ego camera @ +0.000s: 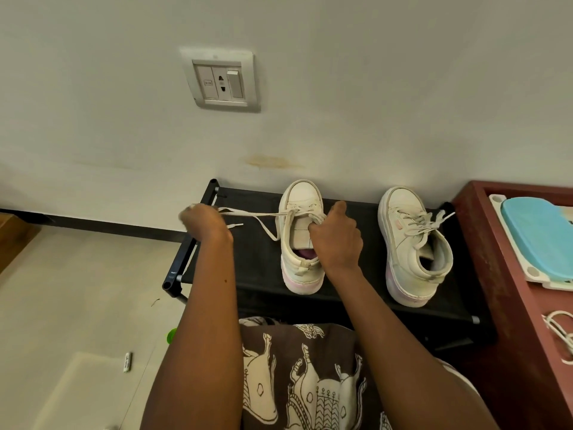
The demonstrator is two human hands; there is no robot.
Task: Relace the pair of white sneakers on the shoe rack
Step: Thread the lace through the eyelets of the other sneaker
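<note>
Two white sneakers stand on top of the black shoe rack [254, 262], toes toward the wall. The left sneaker [300, 209] has its white lace [248, 215] drawn out to the left. My left hand [204, 221] is closed on that lace beyond the rack's left end, and the lace runs taut from it to the eyelets. My right hand [336, 237] grips the left sneaker at its eyelets and tongue and hides its right side. The right sneaker [412, 246] stands apart, laced, with a loose knot.
A dark red wooden cabinet [508, 293] adjoins the rack on the right, carrying a white tray with a blue lid [536, 234] and a coiled white cable [561, 336]. A wall socket plate [221, 80] is above. A small white tube [127, 362] lies on the floor at left.
</note>
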